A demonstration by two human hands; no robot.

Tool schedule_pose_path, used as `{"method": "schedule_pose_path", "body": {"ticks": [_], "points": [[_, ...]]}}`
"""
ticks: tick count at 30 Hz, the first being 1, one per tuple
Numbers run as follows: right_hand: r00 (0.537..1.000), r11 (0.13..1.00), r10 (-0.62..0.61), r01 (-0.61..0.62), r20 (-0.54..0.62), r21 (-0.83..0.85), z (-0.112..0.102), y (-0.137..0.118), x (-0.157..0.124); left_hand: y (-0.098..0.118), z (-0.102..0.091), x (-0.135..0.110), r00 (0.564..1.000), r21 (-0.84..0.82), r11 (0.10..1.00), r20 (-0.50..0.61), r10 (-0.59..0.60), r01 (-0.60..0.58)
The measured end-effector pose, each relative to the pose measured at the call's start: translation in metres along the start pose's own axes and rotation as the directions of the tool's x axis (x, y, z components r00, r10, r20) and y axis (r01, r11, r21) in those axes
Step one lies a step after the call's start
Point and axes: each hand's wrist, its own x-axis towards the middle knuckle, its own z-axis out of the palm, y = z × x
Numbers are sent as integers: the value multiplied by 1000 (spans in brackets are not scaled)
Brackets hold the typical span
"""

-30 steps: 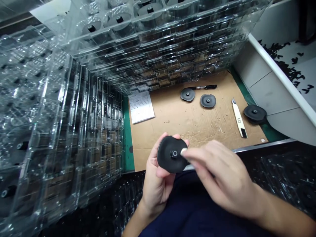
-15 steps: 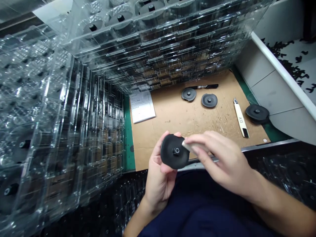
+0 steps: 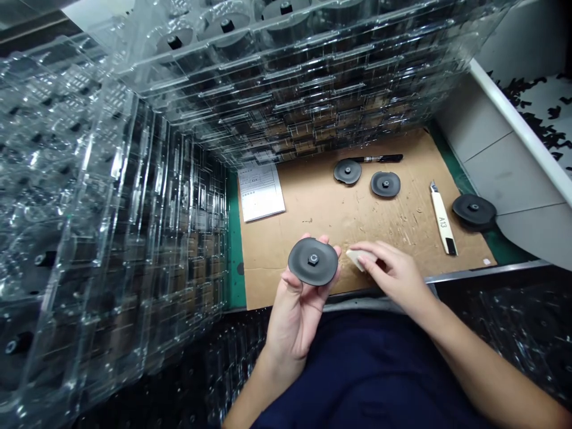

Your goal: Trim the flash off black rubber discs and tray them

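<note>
My left hand (image 3: 297,310) holds a dark, rounded disc-shaped part (image 3: 325,269) with a short hub in its middle, its dished face turned up to me. The fingers support it from below and behind, with the thumb at its near left edge. Just to the right, my right hand (image 3: 393,271) pinches a small whitish block (image 3: 358,258), which looks like an eraser; it is apart from the disc. Two similar discs, one on the left (image 3: 342,173) and one on the right (image 3: 379,186), lie on the cardboard sheet (image 3: 308,202) beyond my hands.
A cream utility knife (image 3: 440,215) lies at the right, near more dark discs (image 3: 465,215). A black marker (image 3: 388,158) and a printed paper (image 3: 263,202) are on the cardboard. Stacks of clear plastic trays rise at the left (image 3: 147,238) and the back (image 3: 304,89). A grey partition (image 3: 496,149) borders the right.
The whitish block has come away from the disc's right edge as my right hand moved right. My left hand has turned the disc flatter, with its fingers now showing behind it.
</note>
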Motion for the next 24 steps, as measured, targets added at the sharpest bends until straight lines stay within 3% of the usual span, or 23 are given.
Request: {"method": "schedule_pose_path", "body": {"ticks": [6,11,13,16,19,22,24], "points": [[997,999,28,-30,78,27,19,19,-15,3,1,0,999,12,999,34,-36,36],[998,997,56,-54,-32,54,-3,-7,1,0,0,-2,998,55,997,19,-63,62],[993,997,-13,22,-121,73,-13,-32,5,-4,0,-3,998,73,996,22,-54,52],[945,959,-270,282,-183,39,-16,-70,4,-10,0,-3,1000,125,992,8,-29,28],[877,879,-477,477,-56,-18,-12,-92,0,-10,-3,-4,997,212,975,-51,-52,61],[866,881,-467,473,177,8,-10,-97,4,-9,-4,-4,996,253,967,-83,-20,40],[875,883,-461,469,150,-26,-9,-97,9,-9,-3,-5,998,257,966,-70,1,17]]}}
